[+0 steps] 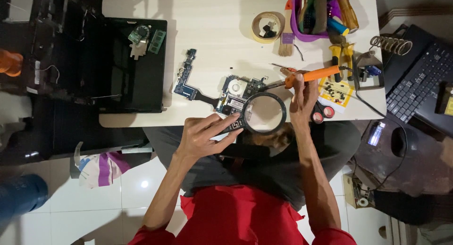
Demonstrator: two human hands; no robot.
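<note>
gripping the black handle of the magnifying glass (263, 114), your left hand (203, 134) has its fingers curled around it at the table's near edge, the round lens lying just past your fingertips, over the circuit board (237, 94). your right hand (302, 98) pinches the orange soldering iron (309, 75), its tip touching the board's far right corner. beyond lie a tape roll (266, 26), a brush (286, 38) and a purple basket (298, 24) on the table (212, 28).

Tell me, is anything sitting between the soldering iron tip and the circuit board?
Nothing visible blocks it. The orange soldering iron in the right hand reaches the circuit board from the right. The magnifying glass, held by the left hand, sits nearer the person.
</note>
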